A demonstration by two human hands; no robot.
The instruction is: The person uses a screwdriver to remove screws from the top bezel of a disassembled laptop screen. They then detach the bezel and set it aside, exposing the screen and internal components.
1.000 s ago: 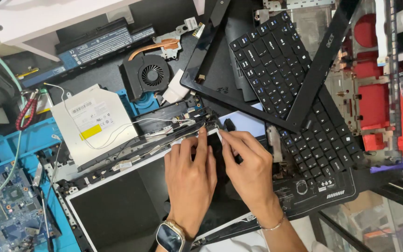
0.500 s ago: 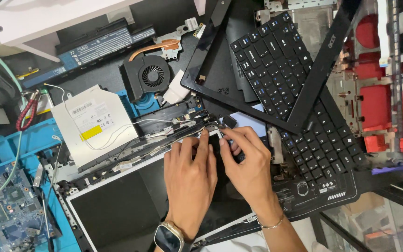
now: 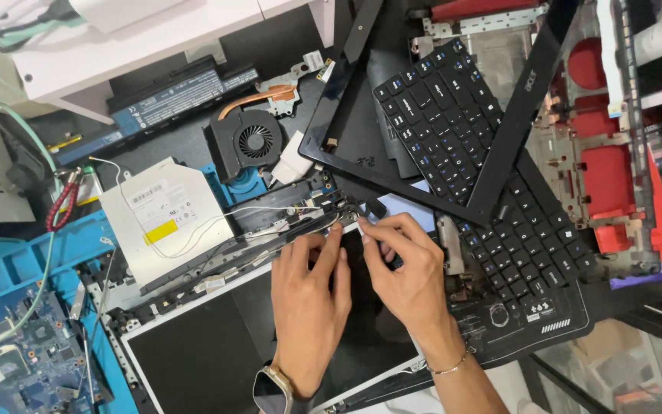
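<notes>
My left hand lies flat on a dark laptop screen panel, its fingertips pressing at the panel's top edge by the hinge strip. My right hand rests beside it, thumb and forefinger pinched on a small part at the panel's top right corner, near thin white cables. A watch sits on the left wrist and a thin bracelet on the right wrist.
Two black keyboards and a black screen bezel lie to the right. A cooling fan, a silver optical drive, a battery, red-handled pliers and a circuit board on a blue mat sit left.
Both hands have shifted slightly up toward the panel's top edge. The right fingers have closed tighter at the corner by the hinge.
</notes>
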